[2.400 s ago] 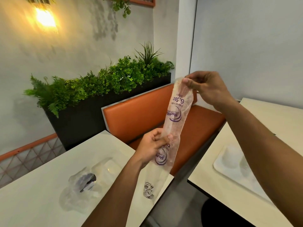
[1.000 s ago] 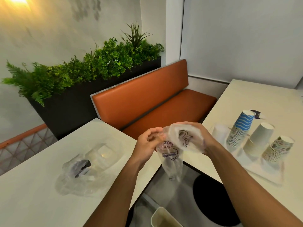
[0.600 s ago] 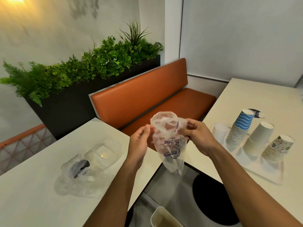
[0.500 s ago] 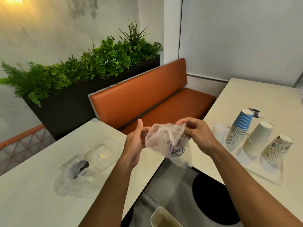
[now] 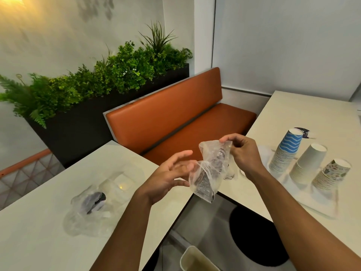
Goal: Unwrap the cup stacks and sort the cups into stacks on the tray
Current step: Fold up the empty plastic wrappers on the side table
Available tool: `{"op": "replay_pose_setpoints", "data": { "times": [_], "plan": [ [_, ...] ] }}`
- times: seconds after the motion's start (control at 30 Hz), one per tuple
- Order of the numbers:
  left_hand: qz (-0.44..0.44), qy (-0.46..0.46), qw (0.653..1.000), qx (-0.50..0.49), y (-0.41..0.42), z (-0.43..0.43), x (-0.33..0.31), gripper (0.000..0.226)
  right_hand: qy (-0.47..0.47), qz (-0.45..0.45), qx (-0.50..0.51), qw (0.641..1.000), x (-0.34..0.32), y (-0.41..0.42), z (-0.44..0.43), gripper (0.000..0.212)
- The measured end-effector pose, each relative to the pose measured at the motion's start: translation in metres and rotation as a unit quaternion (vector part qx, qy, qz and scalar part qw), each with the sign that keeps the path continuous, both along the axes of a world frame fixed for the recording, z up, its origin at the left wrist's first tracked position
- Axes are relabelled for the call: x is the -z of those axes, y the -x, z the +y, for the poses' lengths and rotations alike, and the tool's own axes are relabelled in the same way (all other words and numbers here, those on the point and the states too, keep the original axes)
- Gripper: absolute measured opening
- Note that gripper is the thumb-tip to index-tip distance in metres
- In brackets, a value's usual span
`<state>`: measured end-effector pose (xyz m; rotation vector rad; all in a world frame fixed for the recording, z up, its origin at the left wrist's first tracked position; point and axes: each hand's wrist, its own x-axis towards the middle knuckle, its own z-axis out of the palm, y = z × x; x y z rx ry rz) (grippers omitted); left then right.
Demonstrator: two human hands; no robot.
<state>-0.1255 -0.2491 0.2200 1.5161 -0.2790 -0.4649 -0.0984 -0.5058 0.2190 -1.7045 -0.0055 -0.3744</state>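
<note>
Cup stacks [image 5: 307, 165] stand on the tray [image 5: 320, 205] at right. The wrapper [image 5: 209, 173] hangs between tables, pinched by the right hand [image 5: 244, 153], left hand [image 5: 168, 177] spread loose beside it. So light a pinch could drop it.

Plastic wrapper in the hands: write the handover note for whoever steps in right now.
Right hand: fingers pinch the top of the plastic wrapper, which looks empty.
Left hand: open, fingers spread beside the wrapper.
Tray on the right table: blue stack, white stack, patterned stack, all upside down.
Done: three stacks sorted.
Left: probably drop this wrapper, perhaps onto the wrapper pile on the left table; no wrapped stack in view.
</note>
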Motion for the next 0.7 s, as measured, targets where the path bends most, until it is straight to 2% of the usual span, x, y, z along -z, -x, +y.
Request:
{"op": "replay_pose_setpoints", "data": {
  "times": [0.1, 0.2, 0.27, 0.33, 0.47, 0.6, 0.63, 0.7],
  "plan": [
    [-0.083, -0.049, 0.995, -0.013, 0.002, -0.006, -0.001, 0.059, 0.001, 0.008, 0.008, 1.0, 0.001, -0.002, 0.0, 0.021],
    [-0.173, -0.095, 0.978, -0.069, 0.001, -0.015, 0.004, 0.034, 0.01, 0.02, 0.009, 1.0, 0.002, -0.004, 0.002, 0.019],
    [-0.199, -0.091, 0.97, -0.101, 0.001, -0.018, 0.008, 0.018, 0.003, 0.025, 0.014, 1.0, 0.001, -0.005, 0.001, 0.02],
    [-0.212, -0.096, 0.964, -0.128, 0.0, -0.016, 0.014, 0.011, -0.014, 0.029, 0.03, 0.999, 0.0, -0.006, -0.001, 0.021],
    [-0.208, -0.084, 0.964, -0.141, -0.001, -0.015, 0.026, 0.018, -0.032, 0.041, 0.049, 0.997, 0.0, -0.007, -0.004, 0.029],
    [-0.194, -0.093, 0.965, -0.152, -0.004, -0.021, 0.031, 0.052, -0.023, 0.043, 0.033, 0.998, 0.002, -0.01, 0.0, 0.027],
    [-0.199, -0.099, 0.963, -0.154, -0.005, -0.023, 0.03, 0.053, -0.023, 0.042, 0.03, 0.998, 0.003, -0.011, 0.001, 0.026],
    [-0.214, -0.103, 0.959, -0.157, -0.008, -0.028, 0.028, 0.038, -0.022, 0.044, 0.025, 0.998, 0.004, -0.014, 0.003, 0.024]
  ]
}}
